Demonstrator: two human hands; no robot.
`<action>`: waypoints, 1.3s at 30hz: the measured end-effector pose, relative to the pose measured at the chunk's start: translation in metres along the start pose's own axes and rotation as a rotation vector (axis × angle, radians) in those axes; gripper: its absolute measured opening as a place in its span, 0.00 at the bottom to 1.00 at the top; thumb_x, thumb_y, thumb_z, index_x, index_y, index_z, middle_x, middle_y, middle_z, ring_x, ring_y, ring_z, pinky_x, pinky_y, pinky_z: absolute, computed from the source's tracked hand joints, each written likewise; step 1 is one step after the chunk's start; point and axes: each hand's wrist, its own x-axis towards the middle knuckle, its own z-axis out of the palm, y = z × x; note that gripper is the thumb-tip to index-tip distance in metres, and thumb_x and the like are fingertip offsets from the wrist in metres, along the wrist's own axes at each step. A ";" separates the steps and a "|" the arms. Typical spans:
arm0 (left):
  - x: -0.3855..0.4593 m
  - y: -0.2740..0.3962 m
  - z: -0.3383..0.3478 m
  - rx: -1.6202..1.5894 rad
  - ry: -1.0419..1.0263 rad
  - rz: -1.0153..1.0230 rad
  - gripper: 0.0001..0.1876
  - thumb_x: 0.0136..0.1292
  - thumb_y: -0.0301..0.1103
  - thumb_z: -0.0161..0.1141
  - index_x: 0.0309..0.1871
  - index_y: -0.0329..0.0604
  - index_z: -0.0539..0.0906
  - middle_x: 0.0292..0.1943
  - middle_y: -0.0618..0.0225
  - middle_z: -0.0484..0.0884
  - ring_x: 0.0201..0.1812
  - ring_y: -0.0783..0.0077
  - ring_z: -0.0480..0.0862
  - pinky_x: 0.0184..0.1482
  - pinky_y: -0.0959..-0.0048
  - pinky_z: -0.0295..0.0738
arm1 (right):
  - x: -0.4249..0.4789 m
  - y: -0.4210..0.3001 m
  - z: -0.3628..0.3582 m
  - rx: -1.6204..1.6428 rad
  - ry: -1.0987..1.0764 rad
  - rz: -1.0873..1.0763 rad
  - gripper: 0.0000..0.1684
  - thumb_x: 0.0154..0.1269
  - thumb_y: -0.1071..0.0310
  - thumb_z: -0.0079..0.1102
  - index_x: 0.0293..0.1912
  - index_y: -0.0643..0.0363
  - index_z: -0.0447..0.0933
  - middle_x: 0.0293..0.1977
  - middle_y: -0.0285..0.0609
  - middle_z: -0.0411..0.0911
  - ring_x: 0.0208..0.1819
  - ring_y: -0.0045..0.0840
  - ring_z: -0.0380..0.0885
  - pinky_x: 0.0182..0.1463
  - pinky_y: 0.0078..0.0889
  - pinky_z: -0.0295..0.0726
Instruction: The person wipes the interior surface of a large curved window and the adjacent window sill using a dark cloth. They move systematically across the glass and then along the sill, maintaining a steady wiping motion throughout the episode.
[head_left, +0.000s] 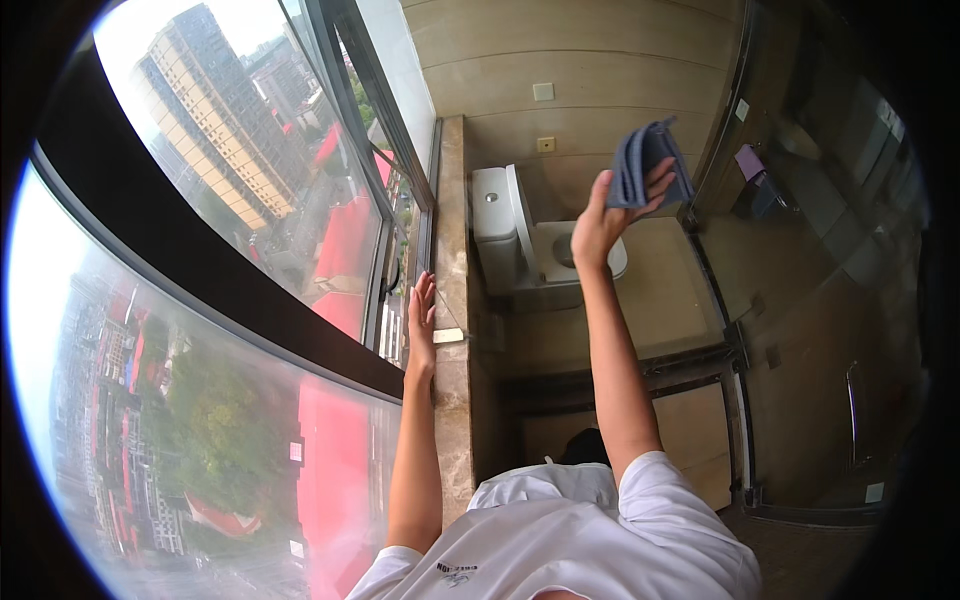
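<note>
My right hand (615, 214) is raised over the toilet area with a folded grey-blue cloth (651, 169) between thumb and fingers. To the left, my left hand (422, 319) lies along the inner edge of the window frame, fingers extended and close together; it seems to hold nothing. Beside it, a small cream-coloured block (448, 335) sits on the brown marble window sill (452, 405), with a thin dark line running up from it. The window sash (390, 135) stands tilted outwards near the sill.
A white toilet (496, 214) with its lid up stands against the sill wall. Glass partitions with dark frames and a metal door handle (852, 412) are on the right. A purple cloth (749, 163) hangs behind the glass. A thick dark window post (225, 247) crosses the left side.
</note>
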 end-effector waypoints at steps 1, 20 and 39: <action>0.000 0.008 0.004 0.003 0.001 -0.008 0.36 0.73 0.62 0.29 0.74 0.48 0.59 0.72 0.63 0.62 0.74 0.66 0.57 0.73 0.57 0.44 | -0.025 -0.026 0.014 -0.115 -0.161 -0.112 0.32 0.72 0.55 0.45 0.70 0.55 0.60 0.74 0.60 0.36 0.75 0.55 0.31 0.71 0.65 0.27; 0.006 0.010 -0.003 0.023 -0.035 -0.062 0.42 0.69 0.69 0.25 0.73 0.46 0.59 0.73 0.64 0.61 0.74 0.66 0.56 0.73 0.55 0.41 | -0.069 -0.067 0.040 -0.077 -0.281 -0.203 0.29 0.66 0.56 0.52 0.66 0.45 0.69 0.73 0.60 0.45 0.74 0.61 0.39 0.70 0.71 0.33; -0.004 -0.001 0.021 -0.203 0.153 0.014 0.38 0.72 0.65 0.24 0.74 0.49 0.58 0.74 0.66 0.58 0.76 0.69 0.52 0.75 0.57 0.35 | 0.038 -0.041 -0.001 -0.180 -0.280 -0.244 0.32 0.71 0.54 0.47 0.72 0.45 0.59 0.75 0.58 0.35 0.75 0.59 0.31 0.70 0.69 0.27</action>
